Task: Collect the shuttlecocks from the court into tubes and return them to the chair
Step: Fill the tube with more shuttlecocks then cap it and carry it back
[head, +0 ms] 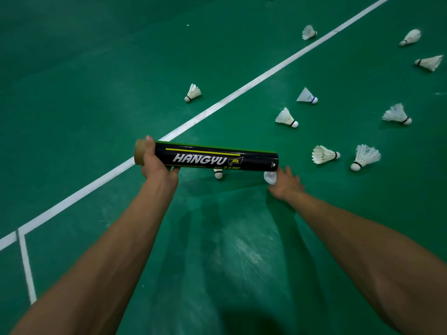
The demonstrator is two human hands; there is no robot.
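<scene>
Left fingers [174, 169] round tube [217, 155], right fingers [287, 170] round blurry cap [270, 177]; shuttlecock [218, 174] half-hidden behind.

Glossy green floor [96, 68], crossed diagonally by a broad white line [242, 88], with a thinner white line [26, 264] branching off at lower left

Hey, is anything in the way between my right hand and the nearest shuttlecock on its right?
Nothing visible. Only bare green floor lies between the right hand and the nearest shuttlecock. A pale round thing sits at that hand's fingers, though; held or not, I cannot tell.
</scene>
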